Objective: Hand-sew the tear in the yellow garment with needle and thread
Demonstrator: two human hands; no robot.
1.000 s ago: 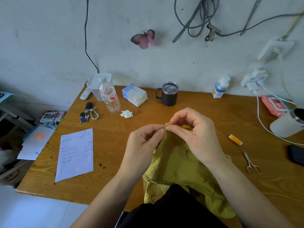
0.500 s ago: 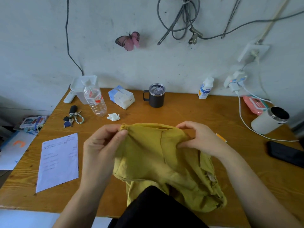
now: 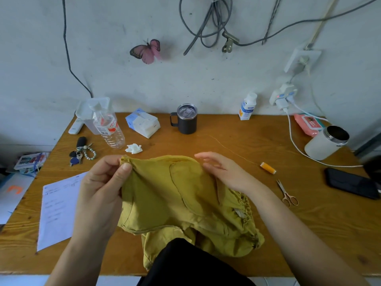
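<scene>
The left hand [image 3: 101,188] pinches the top corner of the yellow garment [image 3: 175,199] between thumb and forefinger, the cloth spread over the table [image 3: 247,141] edge. The right hand [image 3: 224,174] rests on its far edge, fingers straight and relaxed. Thread spool [image 3: 267,167] and scissors [image 3: 287,194] lie beside it

The yellow garment [image 3: 175,195] hangs over the table's near edge, and its lowest part is hidden behind black cloth [image 3: 195,265]. The left hand [image 3: 103,193] pinches the garment's top corner, and its fingertips behind the cloth cannot be seen. The right hand [image 3: 224,172] rests on the garment, its underside hidden. The thread [image 3: 233,151] is too thin to follow to its far end. Writing on the paper [image 3: 57,207] by the left edge is too small to read. At the far left corner, a bottle [image 3: 109,129] covers part of a clear box [image 3: 90,112].
</scene>
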